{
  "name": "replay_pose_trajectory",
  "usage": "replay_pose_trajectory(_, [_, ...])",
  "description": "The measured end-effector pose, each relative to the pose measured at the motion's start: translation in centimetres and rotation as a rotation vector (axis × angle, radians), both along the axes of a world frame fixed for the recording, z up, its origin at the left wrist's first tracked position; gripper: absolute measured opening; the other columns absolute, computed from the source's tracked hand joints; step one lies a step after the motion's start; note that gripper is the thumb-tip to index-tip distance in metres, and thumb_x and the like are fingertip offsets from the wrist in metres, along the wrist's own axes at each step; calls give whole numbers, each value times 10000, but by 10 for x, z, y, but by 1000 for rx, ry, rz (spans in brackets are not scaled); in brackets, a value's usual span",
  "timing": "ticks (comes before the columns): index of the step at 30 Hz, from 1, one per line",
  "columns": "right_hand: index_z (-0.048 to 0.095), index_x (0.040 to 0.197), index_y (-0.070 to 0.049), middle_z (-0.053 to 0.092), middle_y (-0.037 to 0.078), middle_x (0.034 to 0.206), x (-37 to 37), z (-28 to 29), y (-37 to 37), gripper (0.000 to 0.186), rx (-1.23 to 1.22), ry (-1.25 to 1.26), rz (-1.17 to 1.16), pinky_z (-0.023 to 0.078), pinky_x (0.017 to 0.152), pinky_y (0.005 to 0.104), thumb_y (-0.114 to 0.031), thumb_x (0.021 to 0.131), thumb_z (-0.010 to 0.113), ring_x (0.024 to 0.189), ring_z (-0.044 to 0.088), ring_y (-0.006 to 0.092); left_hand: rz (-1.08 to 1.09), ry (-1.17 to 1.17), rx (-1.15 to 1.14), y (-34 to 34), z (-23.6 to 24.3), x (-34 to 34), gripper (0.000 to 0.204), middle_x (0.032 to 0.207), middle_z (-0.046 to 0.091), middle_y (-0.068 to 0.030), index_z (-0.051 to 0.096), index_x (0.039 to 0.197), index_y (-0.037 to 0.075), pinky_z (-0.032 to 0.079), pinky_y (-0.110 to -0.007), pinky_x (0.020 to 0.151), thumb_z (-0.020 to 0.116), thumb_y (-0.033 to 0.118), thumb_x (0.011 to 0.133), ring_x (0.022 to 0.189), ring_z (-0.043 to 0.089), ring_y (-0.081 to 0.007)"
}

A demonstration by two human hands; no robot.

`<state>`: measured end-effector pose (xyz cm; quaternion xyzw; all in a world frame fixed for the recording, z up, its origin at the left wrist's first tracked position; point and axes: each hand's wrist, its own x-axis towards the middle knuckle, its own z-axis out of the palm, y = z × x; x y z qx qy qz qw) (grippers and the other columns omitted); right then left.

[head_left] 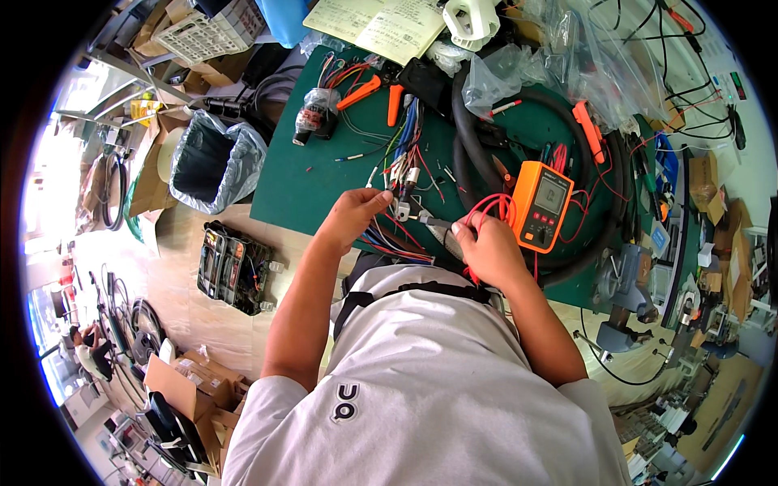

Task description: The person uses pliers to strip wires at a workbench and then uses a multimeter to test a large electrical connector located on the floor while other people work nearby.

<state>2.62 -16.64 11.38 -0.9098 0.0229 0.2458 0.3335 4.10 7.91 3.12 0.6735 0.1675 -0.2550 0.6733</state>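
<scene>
My left hand (356, 215) is closed, thumb and fingertips pinching what looks like a thin wire at the edge of a wire bundle (412, 134). In my right hand (493, 247) is a dark test probe (438, 221), its tip pointing left at a small grey metal connector (402, 211) between the hands. I cannot tell whether tip and connector touch. Red test leads (496, 202) loop by that hand toward an orange multimeter (541, 205) with a lit display, just to its right. More coloured wires (397, 243) hang over the table's near edge.
On the green table (284, 186) lie orange-handled pliers (377, 93), a dark round connector (314, 117), thick black cable (466, 121), an open notebook (381, 28) and plastic bags (567, 57). A vise (624, 283) sits right, a lined bin (215, 154) and toolbox (235, 267) left.
</scene>
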Motion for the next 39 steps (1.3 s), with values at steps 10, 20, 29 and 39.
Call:
replay_pose_trajectory(10, [664, 899, -1, 652, 189, 723, -8, 3, 8, 282, -171, -314, 114, 505, 634, 440, -280, 904, 622, 685, 645, 365, -69, -9, 99, -11, 8, 8, 404, 797, 623, -40, 718, 982, -48, 435, -324, 715, 715, 344, 885, 746, 515, -120])
replay_pose_trajectory(20, [617, 873, -4, 670, 159, 807, -4, 11, 27, 321, -355, -358, 231, 559, 636, 432, -320, 916, 580, 710, 683, 321, -112, -37, 170, -16, 5, 9, 370, 775, 635, -34, 729, 1001, -28, 446, -325, 691, 713, 321, 878, 728, 533, -118])
replay_pose_trajectory(29, [592, 1230, 24, 628, 198, 1178, -12, 34, 4, 358, 86, -609, 197, 529, 867, 397, -161, 924, 585, 1046, 636, 350, 49, -82, 257, -6, 3, -8, 317, 795, 629, -49, 694, 1050, -31, 458, -283, 654, 618, 256, 939, 677, 531, -112])
replay_pose_trajectory(39, [622, 1159, 43, 704, 126, 981, -25, 20, -36, 285, 311, -396, -61, 491, 646, 266, -175, 989, 553, 700, 610, 125, 111, -356, 448, 19, -37, -61, 388, 981, 637, -86, 527, 1251, -49, 494, -304, 760, 619, 85, 900, 855, 592, -144])
